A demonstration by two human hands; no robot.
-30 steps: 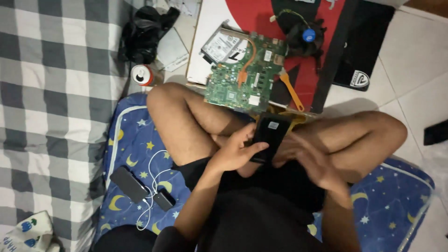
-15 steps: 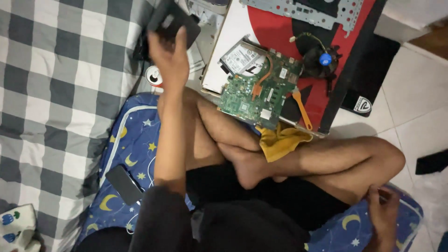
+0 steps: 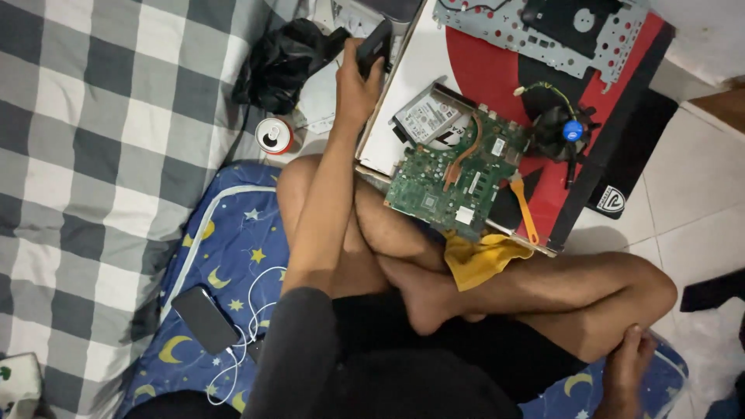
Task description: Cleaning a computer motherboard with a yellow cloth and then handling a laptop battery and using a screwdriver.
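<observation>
Starting at 9 o'clock, we've got the checked blanket (image 3: 101, 155), and down at 7 the phone (image 3: 206, 320) with its white cable on the starry mat (image 3: 225, 233). Moving right, there's a can (image 3: 274, 135) standing next to a black bag (image 3: 283, 62) up around 11.

Our left hand (image 3: 355, 85) is stretched out toward 12, grip closed around a small black box (image 3: 375, 45). The box sticks out at the top of the fist, long axis running roughly 12 to 6 with a slight lean to 1, right over the left edge of the white board (image 3: 403, 101). That hand has it; the other one is nowhere close.

Further right, at 1 o'clock, the hard drive (image 3: 428, 118) sits touching the green circuit board (image 3: 458, 180), with a yellow cloth (image 3: 483, 260) just below it. The fan (image 3: 565, 132) lies on the red mat (image 3: 497, 74), metal bracket (image 3: 543, 31) above.

Our right hand (image 3: 625, 372) is down at 5 by the ankle, fingers loosely curled on the leg, holding nothing that we can see.
</observation>
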